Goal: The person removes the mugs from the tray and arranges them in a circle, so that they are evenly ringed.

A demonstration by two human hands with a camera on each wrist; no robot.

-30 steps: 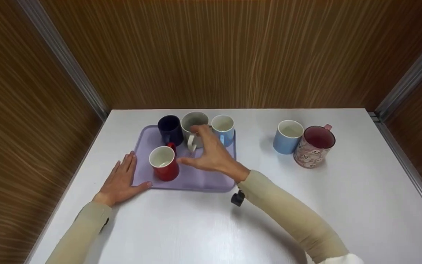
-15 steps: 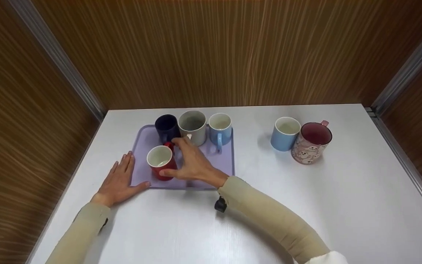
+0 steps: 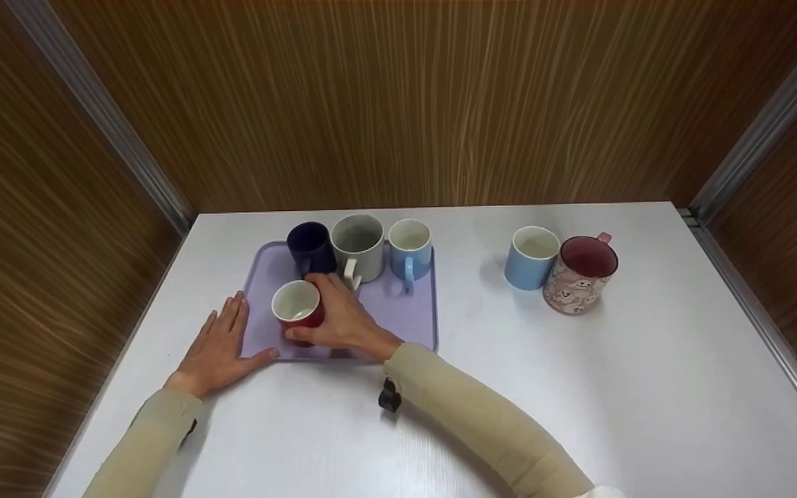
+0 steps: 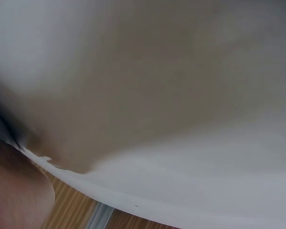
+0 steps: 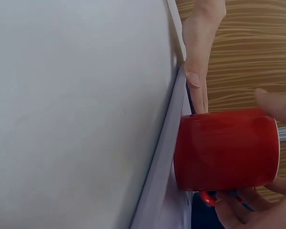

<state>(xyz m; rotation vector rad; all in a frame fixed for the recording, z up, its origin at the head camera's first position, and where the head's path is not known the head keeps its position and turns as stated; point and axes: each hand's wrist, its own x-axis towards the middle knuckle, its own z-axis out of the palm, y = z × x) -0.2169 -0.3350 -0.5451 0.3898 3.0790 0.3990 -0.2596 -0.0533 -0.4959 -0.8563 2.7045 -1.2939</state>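
A red mug [image 3: 302,322] with a white inside stands on the front left of a purple tray [image 3: 400,312]. My right hand [image 3: 347,321] grips it from the right, thumb on the near side and fingers round the far side. In the right wrist view the fingers lie by the handle, under the red mug's wall [image 5: 226,150]. My left hand [image 3: 217,354] lies flat at the tray's left edge, its thumb at the front left corner. Behind the red mug a navy mug [image 3: 313,253], a grey-white mug [image 3: 367,257] and a light blue mug [image 3: 412,254] stand in a row.
Right of the tray, a second light blue mug [image 3: 529,266] and a pink patterned mug [image 3: 573,289] stand side by side on the white table [image 3: 634,387]. Wood-grain panels [image 3: 426,104] enclose the table at the back and sides.
My right hand has moved left and down from beside the grey-white mug to the red mug and closed round it. My left hand has stayed at the tray's edge.
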